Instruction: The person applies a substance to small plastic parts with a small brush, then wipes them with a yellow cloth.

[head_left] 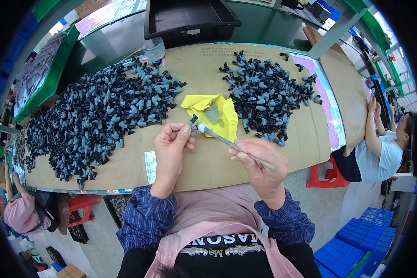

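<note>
Between its thumb and fingertips my left hand (173,144) pinches a small black-and-grey plastic part (192,120). My right hand (262,162) is closed round the handle of a brush (222,138), whose pale tip meets or nearly meets the part. Beneath them lies a creased yellow cloth (228,119) with a damp grey patch in its middle. A large heap of similar black-and-grey parts (97,111) spreads out to the left. The smaller pile of such parts (266,95) lies to the right of the cloth.
Flattened cardboard (194,171) covers the table. At the back stand a clear cup (153,49) and a black plastic bin (192,33). A green-edged tray (46,83) is at far left. People sit on both sides; a red stool (326,176) and blue crates (356,245) are at right.
</note>
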The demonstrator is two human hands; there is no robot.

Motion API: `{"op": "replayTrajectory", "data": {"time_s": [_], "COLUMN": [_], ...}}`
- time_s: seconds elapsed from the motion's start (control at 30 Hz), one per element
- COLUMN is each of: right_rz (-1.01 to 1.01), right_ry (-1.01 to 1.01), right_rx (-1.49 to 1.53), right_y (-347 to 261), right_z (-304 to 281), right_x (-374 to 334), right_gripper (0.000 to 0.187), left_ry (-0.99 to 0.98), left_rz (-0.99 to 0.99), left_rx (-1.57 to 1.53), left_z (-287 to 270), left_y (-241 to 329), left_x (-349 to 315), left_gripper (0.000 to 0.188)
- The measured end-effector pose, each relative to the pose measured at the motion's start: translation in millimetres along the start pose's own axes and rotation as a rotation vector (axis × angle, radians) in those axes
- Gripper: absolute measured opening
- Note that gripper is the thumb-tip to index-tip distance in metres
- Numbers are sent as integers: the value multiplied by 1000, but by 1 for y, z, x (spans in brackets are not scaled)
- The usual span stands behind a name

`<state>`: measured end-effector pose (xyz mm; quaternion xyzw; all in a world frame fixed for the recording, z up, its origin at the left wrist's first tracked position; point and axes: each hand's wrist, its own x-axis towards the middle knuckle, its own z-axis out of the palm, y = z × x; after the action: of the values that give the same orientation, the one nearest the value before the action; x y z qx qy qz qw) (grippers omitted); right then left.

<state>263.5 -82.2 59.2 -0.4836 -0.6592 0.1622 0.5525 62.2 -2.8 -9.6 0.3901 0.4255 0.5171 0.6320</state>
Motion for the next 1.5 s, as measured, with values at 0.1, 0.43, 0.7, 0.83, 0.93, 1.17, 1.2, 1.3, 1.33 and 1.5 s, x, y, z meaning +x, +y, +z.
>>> {"op": "replayTrajectory", "data": {"time_s": [0.1,0.43,0.7,0.83,0.93,1.17,1.2,1.3,1.33,1.5], "right_rz": [-18,201,20,-80,-43,-68,-68,-75,-74,-104], "right_ry": [-6,197,76,17,40,12,11,29,26,-19], "right_rx": [-2,239,54,-75,-55,-97,-97,-102,-82,-97], "right_y": [4,-8,-5,-4,-4,-5,-3,-1,-3,-5], "right_z": [-3,-15,-4,-8,-10,-5,-7,-11,-11,-7], "right_x": [-6,-3,9,11,11,13,13,14,16,18], "right_gripper": [18,14,16,17,17,16,16,16,16,17], "left_ry": [2,-93,-250,-224,-241,-245,-245,-250,-256,-289], "left_rz": [-107,1002,1067,1066,1055,1073,1052,1032,1033,1045], "left_rx": [-146,1060,1140,1133,1134,1137,1144,1149,1149,1151], "left_z": [1,-1,4,1,1,3,3,2,2,5], "left_y": [5,13,19,17,17,18,18,18,17,19], "left_x": [1,-3,-5,-3,-3,-3,-4,-4,-4,-5], "left_gripper": [8,29,39,40,40,39,39,38,38,37]}}
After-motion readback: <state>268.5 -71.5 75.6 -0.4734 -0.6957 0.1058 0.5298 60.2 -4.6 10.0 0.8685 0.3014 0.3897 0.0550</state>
